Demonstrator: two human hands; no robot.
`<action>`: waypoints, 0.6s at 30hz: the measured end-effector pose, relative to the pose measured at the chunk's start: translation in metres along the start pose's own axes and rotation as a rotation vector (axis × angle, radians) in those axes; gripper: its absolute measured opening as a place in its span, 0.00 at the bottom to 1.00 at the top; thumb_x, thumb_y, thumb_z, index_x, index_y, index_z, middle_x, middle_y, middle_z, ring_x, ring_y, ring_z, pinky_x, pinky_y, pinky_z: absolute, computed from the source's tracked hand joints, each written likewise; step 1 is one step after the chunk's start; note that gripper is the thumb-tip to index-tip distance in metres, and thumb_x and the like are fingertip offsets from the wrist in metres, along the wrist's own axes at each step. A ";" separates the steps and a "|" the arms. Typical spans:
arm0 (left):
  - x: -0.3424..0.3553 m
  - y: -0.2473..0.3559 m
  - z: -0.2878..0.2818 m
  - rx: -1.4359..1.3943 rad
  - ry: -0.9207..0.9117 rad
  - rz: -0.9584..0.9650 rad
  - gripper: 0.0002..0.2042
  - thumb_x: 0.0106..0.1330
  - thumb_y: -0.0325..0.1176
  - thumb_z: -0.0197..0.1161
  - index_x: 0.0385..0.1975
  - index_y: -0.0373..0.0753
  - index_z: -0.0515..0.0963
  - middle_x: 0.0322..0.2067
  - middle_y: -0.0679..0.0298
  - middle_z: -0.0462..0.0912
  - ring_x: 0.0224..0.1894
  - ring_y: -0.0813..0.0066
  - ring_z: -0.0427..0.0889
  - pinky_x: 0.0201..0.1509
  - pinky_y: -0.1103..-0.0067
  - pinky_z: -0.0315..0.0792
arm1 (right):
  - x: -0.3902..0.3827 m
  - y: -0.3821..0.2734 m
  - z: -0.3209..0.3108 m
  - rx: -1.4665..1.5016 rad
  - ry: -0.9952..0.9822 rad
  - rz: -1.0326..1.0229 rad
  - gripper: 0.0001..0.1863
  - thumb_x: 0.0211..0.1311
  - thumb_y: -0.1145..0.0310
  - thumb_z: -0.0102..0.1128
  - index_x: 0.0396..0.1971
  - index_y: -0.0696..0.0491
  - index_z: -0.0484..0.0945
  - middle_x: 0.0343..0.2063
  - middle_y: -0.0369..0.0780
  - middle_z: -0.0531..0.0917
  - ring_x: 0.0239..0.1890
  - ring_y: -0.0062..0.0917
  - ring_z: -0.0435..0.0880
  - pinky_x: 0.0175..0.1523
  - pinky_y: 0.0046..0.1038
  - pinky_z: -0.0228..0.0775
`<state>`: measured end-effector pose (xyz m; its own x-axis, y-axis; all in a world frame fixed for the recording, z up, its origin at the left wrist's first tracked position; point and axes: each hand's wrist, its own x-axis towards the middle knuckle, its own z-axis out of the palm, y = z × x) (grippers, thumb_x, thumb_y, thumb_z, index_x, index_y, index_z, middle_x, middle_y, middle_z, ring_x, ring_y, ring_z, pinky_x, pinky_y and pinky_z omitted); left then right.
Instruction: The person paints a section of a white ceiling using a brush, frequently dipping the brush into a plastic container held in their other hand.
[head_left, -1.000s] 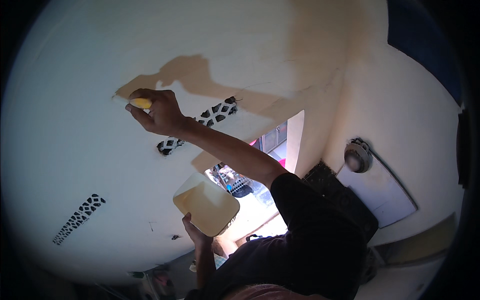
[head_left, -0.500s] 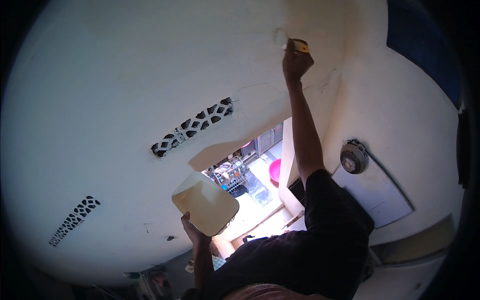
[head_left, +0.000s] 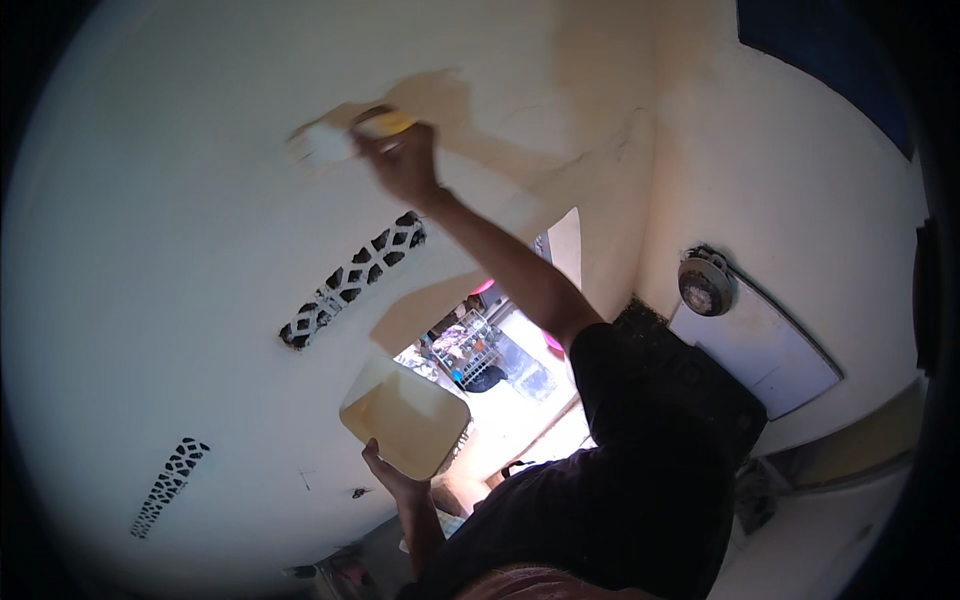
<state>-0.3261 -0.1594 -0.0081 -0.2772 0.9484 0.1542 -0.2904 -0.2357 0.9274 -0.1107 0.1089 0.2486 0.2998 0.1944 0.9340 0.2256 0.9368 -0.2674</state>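
Observation:
A cream-coloured, rounded plastic tub (head_left: 405,425) is held by my left hand (head_left: 395,475) at its lower edge, my thumb over the rim. Inside, only pale surfaces and shadow show. My raised right hand (head_left: 405,165) is closed round a yellow-handled tool (head_left: 388,124), up at the pale wall (head_left: 200,250). A whitish flat shape extends left from the tool; motion blurs it, and I cannot tell its kind or whether it touches the wall.
Patterned vent openings (head_left: 355,280) pierce the wall below my right hand, with another vent (head_left: 170,490) at lower left. Past the bright doorway (head_left: 520,410) stands a dish rack (head_left: 468,345). A round metal-rimmed object (head_left: 706,285) is by a white board (head_left: 765,350) on the right.
My right hand has swept left along the wall with the yellow-handled tool, its shadow now beside it. My left hand still holds the tub in nearly the same place.

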 end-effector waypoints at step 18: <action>-0.008 -0.023 0.074 -0.406 0.160 -0.220 0.29 0.66 0.54 0.44 0.59 0.39 0.67 0.52 0.60 0.74 0.54 0.62 0.75 0.55 0.63 0.72 | -0.021 -0.039 0.033 0.037 -0.034 -0.313 0.13 0.49 0.71 0.67 0.37 0.53 0.78 0.24 0.39 0.82 0.24 0.32 0.84 0.28 0.33 0.75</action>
<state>-0.2498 -0.1460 -0.0055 -0.2971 0.9480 -0.1143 -0.6829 -0.1272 0.7194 -0.1563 0.0782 0.2469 0.1895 -0.0959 0.9772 0.2683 0.9624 0.0424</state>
